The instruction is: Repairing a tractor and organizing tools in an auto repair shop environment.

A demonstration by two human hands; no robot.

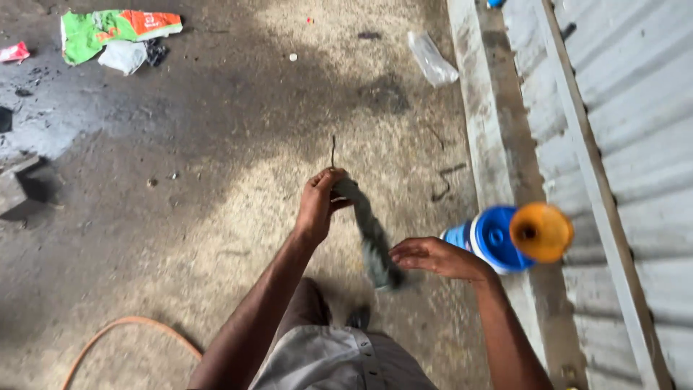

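Head view looks straight down on my two arms over a dusty concrete floor (180,217). My left hand (317,206) is clenched around the upper end of a twisted grey-green rag (369,235), with a thin dark rod or wire (333,150) poking up past my knuckles. The rag runs down and to the right to my right hand (437,258), whose fingers curl over the lower end; the blur there hides how firm that grasp is. To wring it well, I judge I should keep both ends tight, turn my wrists opposite ways, and hold the cloth clear of my trousers. Just beside my right hand stands a blue container (487,238) with an orange funnel (541,231), near a corrugated metal wall (635,108), so I want my elbow kept away from it.
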